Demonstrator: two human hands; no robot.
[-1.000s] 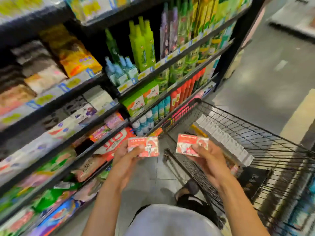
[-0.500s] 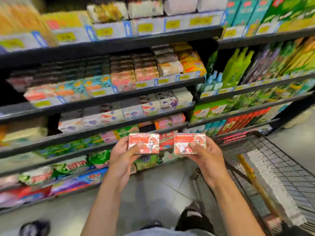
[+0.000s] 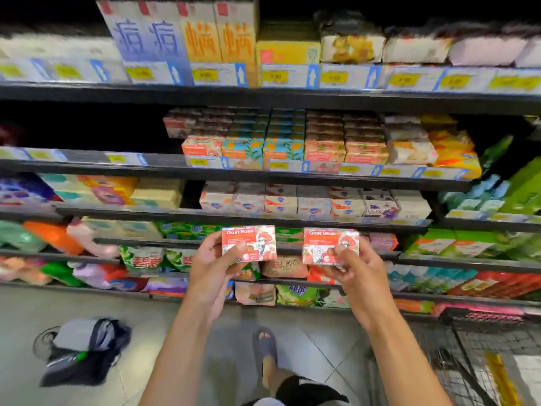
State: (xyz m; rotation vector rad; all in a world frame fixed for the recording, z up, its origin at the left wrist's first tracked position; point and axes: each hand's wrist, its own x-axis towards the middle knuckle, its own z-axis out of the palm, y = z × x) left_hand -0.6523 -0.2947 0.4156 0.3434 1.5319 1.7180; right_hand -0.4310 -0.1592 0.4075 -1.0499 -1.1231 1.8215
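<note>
progress: as far as the frame shows, two boxes are picked and in hand, raised side by side before the shelves at centre frame. neither lies in the cart or back on a shelf, so choosing or placing them is probably what is left.
left hand (image 3: 210, 268): grasps the left soap box (image 3: 248, 243), thumb across its front, fingers behind.
right hand (image 3: 355, 276): grasps the right soap box (image 3: 330, 246), thumb on its lower front.
boxes: both upright, red "goat soap" fronts toward the camera, near each other but apart.
shelving (image 3: 263, 98): black tiers fill the upper two thirds, packed with soaps and bagged goods, with yellow price tags along the edges.
floor (image 3: 175, 332): grey tiles across the bottom of the frame, with a sandalled foot (image 3: 265, 347) at bottom centre.
cart (image 3: 468, 347): black wire, lower right corner; its contents are too blurred to name.
shelf stock (image 3: 202, 146): similar red boxes on the middle tier, above the hands.
dark bundle (image 3: 85, 350): on the floor at lower left, too blurred to identify.
</note>
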